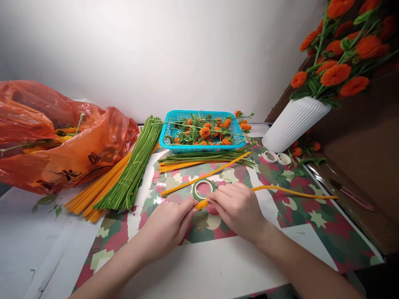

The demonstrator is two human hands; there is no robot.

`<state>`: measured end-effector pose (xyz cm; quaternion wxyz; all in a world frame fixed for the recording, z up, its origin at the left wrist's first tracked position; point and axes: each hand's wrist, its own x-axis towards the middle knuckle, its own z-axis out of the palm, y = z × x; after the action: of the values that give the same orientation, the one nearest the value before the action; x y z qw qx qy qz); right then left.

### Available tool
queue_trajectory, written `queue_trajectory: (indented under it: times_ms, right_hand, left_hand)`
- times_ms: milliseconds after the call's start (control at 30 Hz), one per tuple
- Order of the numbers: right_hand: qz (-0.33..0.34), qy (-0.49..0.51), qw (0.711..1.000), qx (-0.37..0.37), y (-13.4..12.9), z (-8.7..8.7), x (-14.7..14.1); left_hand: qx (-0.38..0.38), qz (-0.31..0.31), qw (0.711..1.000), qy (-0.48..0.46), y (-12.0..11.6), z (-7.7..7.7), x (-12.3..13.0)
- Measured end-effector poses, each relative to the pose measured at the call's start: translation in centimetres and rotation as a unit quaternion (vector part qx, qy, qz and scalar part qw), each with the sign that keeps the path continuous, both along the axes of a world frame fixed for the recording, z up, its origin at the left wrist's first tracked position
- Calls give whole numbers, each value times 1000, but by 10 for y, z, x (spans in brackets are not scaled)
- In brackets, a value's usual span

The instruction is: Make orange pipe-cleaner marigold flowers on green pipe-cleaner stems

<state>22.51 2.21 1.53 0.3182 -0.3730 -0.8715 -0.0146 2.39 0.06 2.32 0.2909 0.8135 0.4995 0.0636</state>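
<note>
Landmark: blue basket (202, 148), on the table against the pale wall, holding small orange flowers on green stems.

Hands: both in front of the basket, close together. Left hand (174, 220): thumb and forefinger pinched on one end of an orange fuzzy stem (202, 204). Right hand (238, 207): thumb and fingertips closed on the same piece, just beside the left fingertips. The piece is coiled between the two hands; a long straight length runs out past the right hand, to the right and nearer than the basket.

Green tape roll (203, 181): lies flat between the basket and the fingertips. Loose orange strip (205, 174): slants across the patterned sheet (202, 234), in front of the basket. Mixed stems (205, 158), green and orange: directly before the basket's near edge.

Left of basket: green bundle (127, 166), lying over orange bundle (99, 182); farther left, red plastic bag (62, 162), yellow pieces visible inside.

Right of basket: two white tape rolls (270, 161), then ribbed white vase (294, 124), tilted in view, filled with orange flowers.
</note>
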Motion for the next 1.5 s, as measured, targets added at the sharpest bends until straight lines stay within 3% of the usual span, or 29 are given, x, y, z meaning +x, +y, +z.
queue_trajectory:
  times_ms: [167, 300, 467, 567, 600, 700, 833, 900, 1000, 1067, 1133, 1233, 1400, 1500]
  right_hand:
    - [-14, 91, 996, 8, -8, -2, -8]
    - [21, 225, 969, -99, -6, -4, -8]
    - [58, 361, 872, -326, 3, -2, 3]
    - [153, 339, 798, -474, 13, 1, 14]
    - [188, 310, 789, -495, 17, 2, 18]
    - [235, 207, 818, -482, 24, 2, 26]
    - [186, 110, 877, -429, 23, 1, 27]
    - [161, 63, 914, -368, 20, 1, 22]
    - [94, 39, 977, -189, 14, -1, 13]
    - [35, 62, 994, -83, 9, -3, 7]
    - [-4, 96, 995, -20, 4, -5, 2]
    - [-15, 139, 990, 8, -2, -7, -3]
    - [48, 250, 965, -59, 0, -6, -3]
    - [93, 321, 933, -137, 5, -5, 1]
  left_hand:
    - [-33, 93, 988, -116, -7, -5, 9]
    - [-91, 146, 952, -254, -9, -5, 11]
    - [-197, 150, 882, -400, -11, -9, 5]
    - [-244, 66, 882, -397, -10, -7, -3]
    - [-251, 30, 893, -371, -9, -5, -6]
    - [-204, -62, 941, -262, -4, 4, -11]
    - [-110, -107, 979, -137, -1, 11, -10]
    - [-75, -94, 989, -86, 0, 9, -7]
    - [-21, -29, 998, -54, -2, 2, -3]
    - [-6, 22, 997, -73, -4, -4, 1]
    - [-8, 67, 991, -114, -7, -8, 6]
    - [-15, 111, 974, -196, -13, -11, 12]
    - [-73, 159, 928, -329, -16, -12, 13]
    - [-160, 157, 879, -421, -15, -17, 10]
